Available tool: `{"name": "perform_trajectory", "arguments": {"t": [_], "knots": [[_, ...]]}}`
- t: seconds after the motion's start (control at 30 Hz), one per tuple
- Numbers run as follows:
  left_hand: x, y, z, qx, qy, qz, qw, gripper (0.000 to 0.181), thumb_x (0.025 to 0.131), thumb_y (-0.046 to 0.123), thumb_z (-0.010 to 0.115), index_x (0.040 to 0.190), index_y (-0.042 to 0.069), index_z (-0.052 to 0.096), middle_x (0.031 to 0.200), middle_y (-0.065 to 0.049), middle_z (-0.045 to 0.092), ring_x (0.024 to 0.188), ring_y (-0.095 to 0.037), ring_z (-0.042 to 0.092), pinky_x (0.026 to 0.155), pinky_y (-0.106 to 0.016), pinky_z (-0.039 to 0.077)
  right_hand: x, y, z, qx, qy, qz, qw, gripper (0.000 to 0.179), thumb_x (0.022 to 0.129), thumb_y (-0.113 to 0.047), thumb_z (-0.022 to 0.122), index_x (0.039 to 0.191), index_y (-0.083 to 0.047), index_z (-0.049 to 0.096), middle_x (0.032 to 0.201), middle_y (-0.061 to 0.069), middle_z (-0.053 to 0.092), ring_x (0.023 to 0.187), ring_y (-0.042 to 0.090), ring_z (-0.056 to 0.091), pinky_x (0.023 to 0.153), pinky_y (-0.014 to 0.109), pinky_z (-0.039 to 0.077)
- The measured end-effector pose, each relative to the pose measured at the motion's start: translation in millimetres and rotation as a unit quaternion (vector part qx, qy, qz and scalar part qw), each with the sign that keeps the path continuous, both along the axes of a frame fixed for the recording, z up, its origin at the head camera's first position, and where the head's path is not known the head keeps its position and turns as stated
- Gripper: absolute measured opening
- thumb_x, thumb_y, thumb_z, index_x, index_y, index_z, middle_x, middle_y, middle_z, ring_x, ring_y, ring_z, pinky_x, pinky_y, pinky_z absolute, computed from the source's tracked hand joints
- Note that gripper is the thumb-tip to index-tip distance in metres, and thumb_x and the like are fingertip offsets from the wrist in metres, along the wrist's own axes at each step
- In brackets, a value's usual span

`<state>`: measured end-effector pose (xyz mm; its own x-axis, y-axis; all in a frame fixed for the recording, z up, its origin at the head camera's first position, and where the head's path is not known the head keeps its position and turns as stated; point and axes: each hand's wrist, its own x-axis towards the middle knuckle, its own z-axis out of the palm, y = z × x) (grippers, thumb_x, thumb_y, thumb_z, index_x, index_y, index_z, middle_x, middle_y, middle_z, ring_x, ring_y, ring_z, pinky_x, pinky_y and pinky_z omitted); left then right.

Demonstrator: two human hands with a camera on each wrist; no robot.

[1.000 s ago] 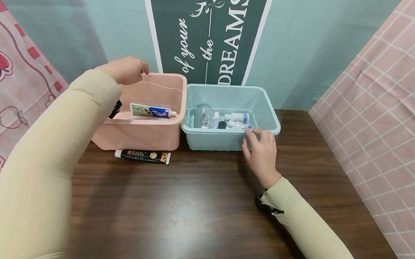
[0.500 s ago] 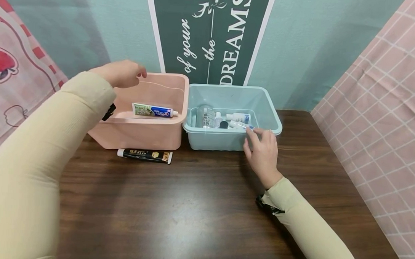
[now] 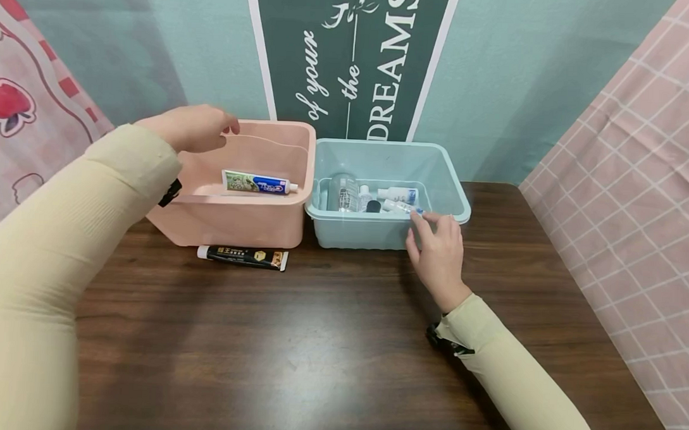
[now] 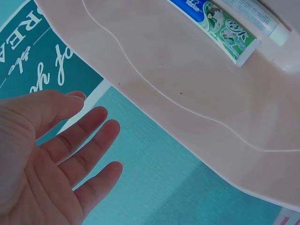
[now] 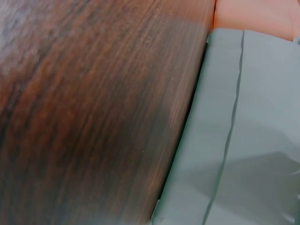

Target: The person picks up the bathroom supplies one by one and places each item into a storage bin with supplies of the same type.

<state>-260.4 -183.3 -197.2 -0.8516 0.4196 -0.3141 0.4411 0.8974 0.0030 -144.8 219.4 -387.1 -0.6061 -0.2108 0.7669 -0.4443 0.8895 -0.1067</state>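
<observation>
In the head view my left hand [image 3: 190, 127] is over the left back part of the pink bin [image 3: 236, 224], its fingers loosely bent. Seen from the left wrist, that hand [image 4: 70, 154] has spread fingers and an empty palm. A blue, green and white toothpaste tube [image 3: 257, 183] lies inside the pink bin, and a second white tube [image 4: 255, 18] shows beside it. My right hand [image 3: 438, 259] is at the front right rim of the light blue bin [image 3: 361, 233], fingertips right at the rim, close to a small white tube [image 3: 396, 206].
Also in the blue bin are a clear bottle [image 3: 343, 193], a white bottle [image 3: 398, 195] and a small dark-capped bottle [image 3: 373, 206]. A black toothpaste tube [image 3: 243, 257] lies on the dark wooden table [image 3: 294, 340] before the pink bin. Cloth walls [image 3: 624, 187] enclose the table.
My left hand and forearm have drifted left and slightly toward me over the pink bin. My right hand stays at the blue bin's rim. The head view has shifted slightly.
</observation>
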Motion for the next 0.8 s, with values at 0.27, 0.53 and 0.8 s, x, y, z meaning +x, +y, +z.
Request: {"name": "perform_trajectory", "arguments": {"t": [0.27,0.53,0.8], "knots": [[15.2,3.7,-4.1,0.005,0.000,-0.018,0.9998,0.038,0.092,0.004,0.043,0.130,-0.002,0.045,0.127,-0.029,0.048,0.111,-0.041,0.049,0.089,-0.055,0.041,-0.1,0,-0.1,-0.004,0.004,0.000,1.0000,0.028,0.086,-0.012,0.057,0.111,0.000,0.063,0.104,0.023,0.052,0.090,0.042,0.049,0.086,0.055,0.039],[29.9,1.3,-5.5,-0.013,0.041,-0.073,0.9964,0.036,0.090,0.004,0.045,0.125,-0.002,0.051,0.125,-0.024,0.053,0.105,-0.036,0.056,0.085,-0.050,0.045,0.2,0,0.1,-0.001,-0.003,0.003,1.0000,0.029,0.087,-0.011,0.057,0.112,0.001,0.063,0.105,0.023,0.051,0.090,0.042,0.048,0.084,0.054,0.039],[40.6,-1.1,-8.1,0.018,0.074,-0.101,0.9920,0.032,0.087,-0.001,0.050,0.118,-0.006,0.056,0.118,-0.026,0.057,0.102,-0.037,0.058,0.087,-0.049,0.045,0.2,1,-1.0,0.002,-0.001,-0.001,1.0000,0.029,0.087,-0.012,0.056,0.113,0.000,0.062,0.105,0.023,0.051,0.091,0.042,0.049,0.089,0.055,0.037]]}}
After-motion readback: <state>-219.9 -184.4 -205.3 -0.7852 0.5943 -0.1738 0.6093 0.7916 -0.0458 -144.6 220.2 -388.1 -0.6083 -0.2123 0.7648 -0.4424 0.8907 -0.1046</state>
